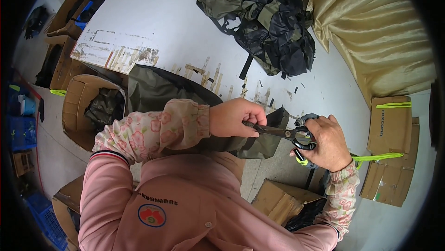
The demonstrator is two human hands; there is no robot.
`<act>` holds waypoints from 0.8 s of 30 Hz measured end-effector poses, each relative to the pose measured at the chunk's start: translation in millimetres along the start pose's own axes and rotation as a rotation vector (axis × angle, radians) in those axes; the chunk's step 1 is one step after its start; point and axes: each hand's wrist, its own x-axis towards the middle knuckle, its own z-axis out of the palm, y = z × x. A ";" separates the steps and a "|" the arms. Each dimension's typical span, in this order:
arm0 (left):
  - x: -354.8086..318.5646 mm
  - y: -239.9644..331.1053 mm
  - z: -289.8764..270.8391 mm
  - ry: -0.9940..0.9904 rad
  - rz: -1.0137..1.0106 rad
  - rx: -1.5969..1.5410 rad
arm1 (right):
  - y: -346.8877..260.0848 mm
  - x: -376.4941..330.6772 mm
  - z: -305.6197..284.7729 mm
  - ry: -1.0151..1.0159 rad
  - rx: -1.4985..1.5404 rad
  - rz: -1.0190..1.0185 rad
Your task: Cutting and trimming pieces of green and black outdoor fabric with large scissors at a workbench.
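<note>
My right hand grips a pair of scissors by the dark handles, with the blades pointing left. A bright yellow-green cord is tied to the handles and runs off to the right. My left hand has its fingers closed on the edge of dark olive fabric, right at the scissor tips. Whether the blades are cutting the cloth there I cannot tell. The fabric hangs over the table's near edge and stretches left behind my left sleeve.
A heap of olive and black fabric lies on the white table, with small black scraps around it. A cardboard box holding dark cloth stands left. Gold curtain hangs at right, above flattened cardboard. Another box sits below.
</note>
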 end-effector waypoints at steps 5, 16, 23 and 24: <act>-0.5 0.6 -0.1 0.010 0.005 0.013 | 4.2 -3.1 5.4 0.001 -0.006 0.003; 0.6 -1.9 1.9 0.007 -0.019 -0.024 | -3.7 -2.0 -1.8 0.051 -0.020 -0.015; 1.9 -1.7 5.5 0.003 0.033 -0.062 | -2.5 -3.9 3.8 0.022 -0.070 0.013; 1.9 -2.3 6.2 0.015 0.053 -0.119 | -1.9 -3.8 4.2 0.022 -0.071 0.013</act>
